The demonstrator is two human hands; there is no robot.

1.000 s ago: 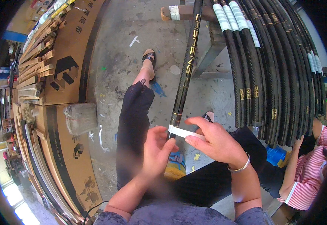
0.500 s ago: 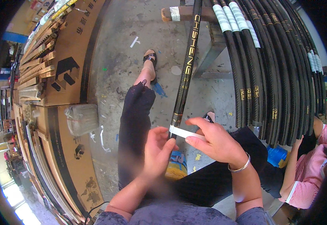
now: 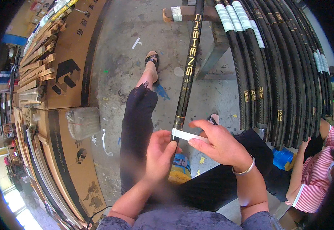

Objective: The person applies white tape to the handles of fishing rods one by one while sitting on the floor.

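Note:
A black pole [image 3: 186, 80] with gold lettering slants from the top of the view down to my hands. Close to its lower end my left hand [image 3: 160, 153] grips it, the thumb lying along the near side. White tape [image 3: 192, 137] is stuck to the pole just above that thumb and stretches off to the right. My right hand [image 3: 222, 145] pinches the tape's free length between thumb and fingers, holding it taut. Part of the pole's lower end is hidden by my left hand.
Several black poles [image 3: 282, 96], some wrapped with pale tape, lie on a metal stand [image 3: 213, 57] to the right. Cardboard boxes [image 3: 69, 73] and wooden strips [image 3: 40, 71] line the left. A person in a striped sleeve [image 3: 312, 180] sits at right. Tape scraps [image 3: 105, 142] litter the floor.
Almost nothing differs. The pole and both hands appear shifted very slightly left, along with the whole scene; the tape stays stretched between pole and right hand.

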